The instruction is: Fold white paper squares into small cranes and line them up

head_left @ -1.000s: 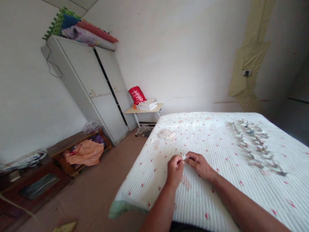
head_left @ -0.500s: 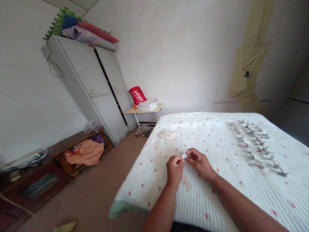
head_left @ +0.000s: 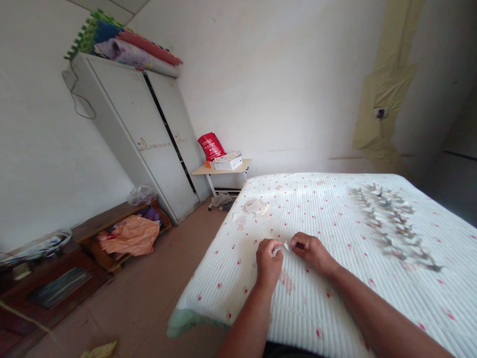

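A small piece of folded white paper (head_left: pixel 286 246) is between my two hands, above the quilted bedspread (head_left: pixel 335 298). My right hand (head_left: pixel 308 250) pinches it at its right side with thumb and forefinger. Just left of the paper, my left hand (head_left: pixel 269 258) has its thumb and forefinger apart, with nothing seen between them. Several small folded paper figures (head_left: pixel 387 223), like cranes, stand in rows on the right side of the bed, somewhat blurred. Sheets of thin paper (head_left: pixel 256 207) lie beyond my left hand.
A grey metal cabinet (head_left: pixel 137 129) with rolled mats (head_left: pixel 137 54) on top stands at the left. Beside it, a small table (head_left: pixel 203 170) bears a white box (head_left: pixel 229 163) and a red bag (head_left: pixel 211 146). An orange plastic bag (head_left: pixel 132 236) lies on a low wooden cabinet (head_left: pixel 59 288).
My left thumb and forefinger have parted and let go of the folded paper. My right hand has shifted slightly right and down, still pinching it.
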The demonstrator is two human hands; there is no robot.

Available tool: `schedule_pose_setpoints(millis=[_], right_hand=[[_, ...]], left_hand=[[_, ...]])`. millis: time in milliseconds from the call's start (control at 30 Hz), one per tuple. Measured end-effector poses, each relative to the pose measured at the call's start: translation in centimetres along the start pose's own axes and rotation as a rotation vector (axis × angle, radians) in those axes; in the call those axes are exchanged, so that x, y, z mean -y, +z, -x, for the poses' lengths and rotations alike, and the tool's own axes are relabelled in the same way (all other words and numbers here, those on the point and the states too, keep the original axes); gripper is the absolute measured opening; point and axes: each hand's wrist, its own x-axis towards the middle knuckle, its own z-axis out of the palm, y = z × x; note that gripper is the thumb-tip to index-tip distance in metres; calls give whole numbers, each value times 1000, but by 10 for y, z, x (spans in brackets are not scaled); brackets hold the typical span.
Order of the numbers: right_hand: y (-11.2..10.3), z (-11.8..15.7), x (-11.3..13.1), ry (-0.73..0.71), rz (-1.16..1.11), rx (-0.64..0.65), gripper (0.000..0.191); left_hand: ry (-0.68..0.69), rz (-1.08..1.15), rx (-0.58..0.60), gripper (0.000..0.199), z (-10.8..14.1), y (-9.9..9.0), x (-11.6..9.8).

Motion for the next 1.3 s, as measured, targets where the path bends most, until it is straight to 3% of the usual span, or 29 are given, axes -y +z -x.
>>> schedule_pose_setpoints(millis=[100, 300, 533, 733, 1100, 1300], right_hand=[[-4, 2, -3, -32, 67, 43, 10], [-14, 8, -6, -99, 251, 117, 14], [-19, 9, -5, -186, 361, 158, 17], [-21, 9, -11, -214, 376, 148, 16], [-20, 8, -11, -231, 505, 83, 19], [-25, 14, -1, -274, 731, 23, 20]], left_hand=[[56, -33, 52, 37, 0, 1, 1], [59, -192, 114, 34, -1, 6, 4], [117, -332, 256, 44, 0, 3, -9], [195, -428, 225, 47, 0, 2, -17], [340, -581, 270, 11, -6, 6, -22], [373, -592, 277, 8, -9, 10, -19]])
